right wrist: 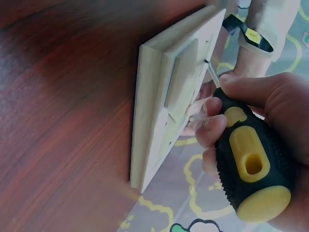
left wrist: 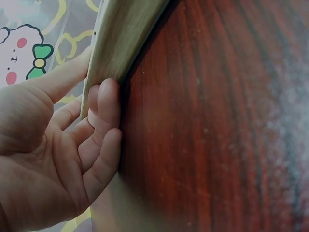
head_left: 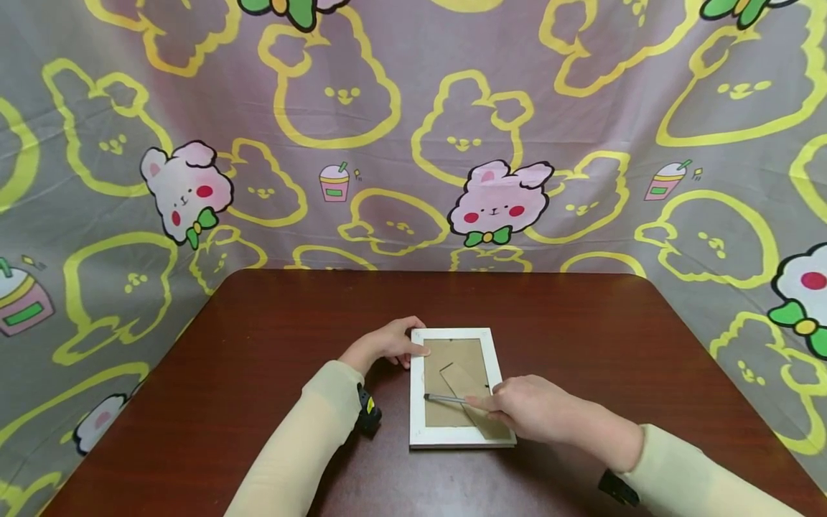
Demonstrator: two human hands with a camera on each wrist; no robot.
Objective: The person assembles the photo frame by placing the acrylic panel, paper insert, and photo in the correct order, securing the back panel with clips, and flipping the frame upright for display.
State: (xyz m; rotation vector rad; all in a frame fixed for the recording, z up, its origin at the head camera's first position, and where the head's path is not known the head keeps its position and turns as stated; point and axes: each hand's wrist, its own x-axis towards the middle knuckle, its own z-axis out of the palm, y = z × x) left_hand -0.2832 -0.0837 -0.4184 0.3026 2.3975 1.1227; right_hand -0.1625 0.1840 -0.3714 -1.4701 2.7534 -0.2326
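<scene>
A white-bordered picture frame (head_left: 417,424) lies back side up on the table, showing its brown backing board (head_left: 465,350) and a brown stand leg (head_left: 474,409). My left hand (head_left: 390,341) holds the frame's upper left edge, thumb on top and fingers against the wooden side (left wrist: 120,43). A screwdriver (right wrist: 248,150) with a black and yellow handle is gripped in my right hand (head_left: 539,409), over the frame's right side. Its thin metal shaft (head_left: 446,398) points left across the backing. The tip is at the board's left inner edge, by the white border.
The dark red-brown wooden table (head_left: 291,309) spreads around the frame. Behind and beside it hangs a grey cloth (head_left: 394,165) with yellow outlines and rabbit faces. Black straps sit on the left wrist (head_left: 370,413) and right wrist (head_left: 618,490).
</scene>
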